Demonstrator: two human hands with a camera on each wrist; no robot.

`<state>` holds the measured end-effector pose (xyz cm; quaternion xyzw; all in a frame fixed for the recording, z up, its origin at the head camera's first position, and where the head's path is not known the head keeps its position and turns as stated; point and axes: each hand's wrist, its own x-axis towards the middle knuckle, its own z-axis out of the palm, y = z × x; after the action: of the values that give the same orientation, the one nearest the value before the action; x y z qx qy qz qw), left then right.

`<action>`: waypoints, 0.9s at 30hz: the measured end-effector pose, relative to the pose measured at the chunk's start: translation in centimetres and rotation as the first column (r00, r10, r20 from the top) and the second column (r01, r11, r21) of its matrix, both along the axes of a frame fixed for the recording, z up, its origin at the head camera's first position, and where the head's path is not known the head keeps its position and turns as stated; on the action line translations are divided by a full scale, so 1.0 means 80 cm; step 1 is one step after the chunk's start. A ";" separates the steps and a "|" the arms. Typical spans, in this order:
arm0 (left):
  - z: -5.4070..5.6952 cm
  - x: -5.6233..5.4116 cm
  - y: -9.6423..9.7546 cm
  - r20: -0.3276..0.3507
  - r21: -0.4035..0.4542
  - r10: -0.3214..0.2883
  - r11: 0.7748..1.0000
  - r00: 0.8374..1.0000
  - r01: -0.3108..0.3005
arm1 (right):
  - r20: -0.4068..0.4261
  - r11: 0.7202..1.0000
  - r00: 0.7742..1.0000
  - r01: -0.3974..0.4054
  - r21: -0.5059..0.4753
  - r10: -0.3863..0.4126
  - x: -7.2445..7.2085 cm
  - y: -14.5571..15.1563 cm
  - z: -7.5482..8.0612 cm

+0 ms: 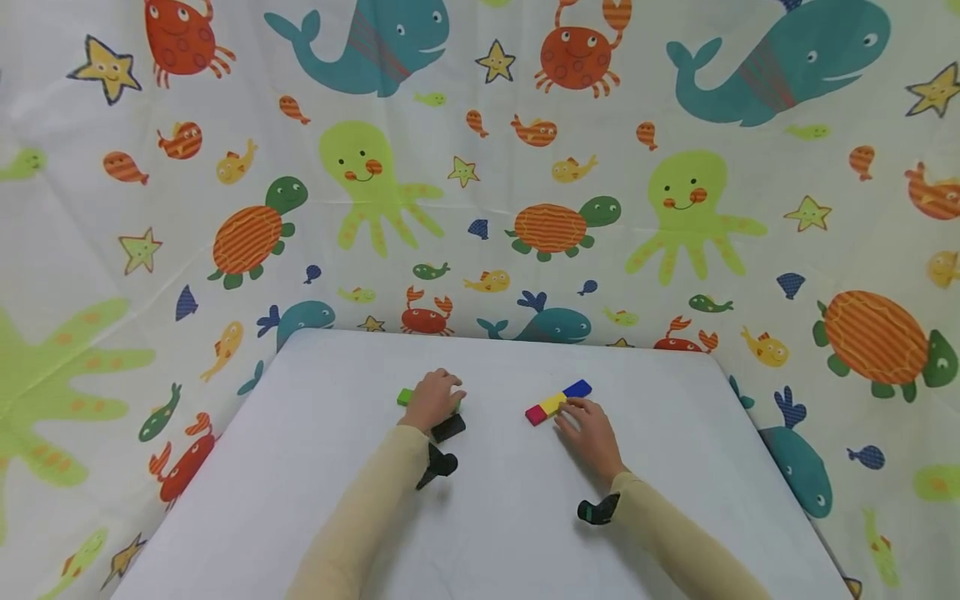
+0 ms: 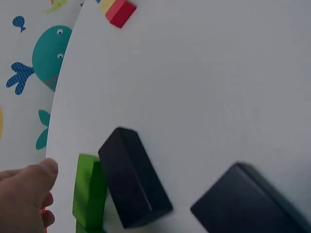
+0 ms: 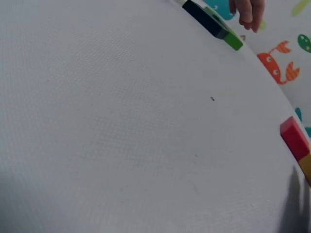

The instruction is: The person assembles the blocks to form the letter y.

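My left hand (image 1: 433, 400) hovers over a green bar (image 1: 405, 397), its fingers loosely bent and holding nothing. Most of the bar is hidden beneath the hand in the head view. A black block (image 2: 136, 179) lies right beside the green piece. My right hand (image 1: 592, 433) has its fingertips right at the yellow block (image 1: 553, 405), thumb and index finger apart. That block sits in a slanted row between a red block (image 1: 536, 415) and a blue block (image 1: 577, 388). Only the red and yellow end of the row shows in the right wrist view, with the hand out of frame.
All blocks lie on a white tabletop (image 1: 487, 500). A patterned cloth (image 1: 480, 183) with sea animals hangs behind and at both sides. Dark wrist cameras are strapped over both sleeves. A dark, box-like shape (image 2: 248, 204) fills the left wrist view's lower right corner.
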<state>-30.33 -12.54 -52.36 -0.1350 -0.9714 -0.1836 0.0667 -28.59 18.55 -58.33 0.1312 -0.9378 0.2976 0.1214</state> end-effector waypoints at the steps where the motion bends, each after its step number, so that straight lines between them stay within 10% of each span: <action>1: 0.001 -0.001 -0.012 0.011 -0.017 0.020 1.000 1.000 -0.020 | -0.010 1.000 1.000 -0.008 0.001 0.009 0.003 -0.003 -0.002; 11: -0.001 -0.006 -0.052 0.167 -0.079 -0.026 0.996 0.986 0.039 | -0.128 1.000 0.992 -0.005 0.021 0.008 0.005 -0.026 -0.014; 27: -0.010 -0.005 -0.032 0.107 -0.082 0.130 0.989 0.986 -0.122 | -0.119 0.994 0.987 0.105 0.002 -0.104 0.003 -0.047 -0.017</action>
<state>-30.74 -15.06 -53.16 -0.0653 -0.9864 -0.1496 0.0184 -28.38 14.79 -59.67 0.0998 -0.9358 0.2785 0.1916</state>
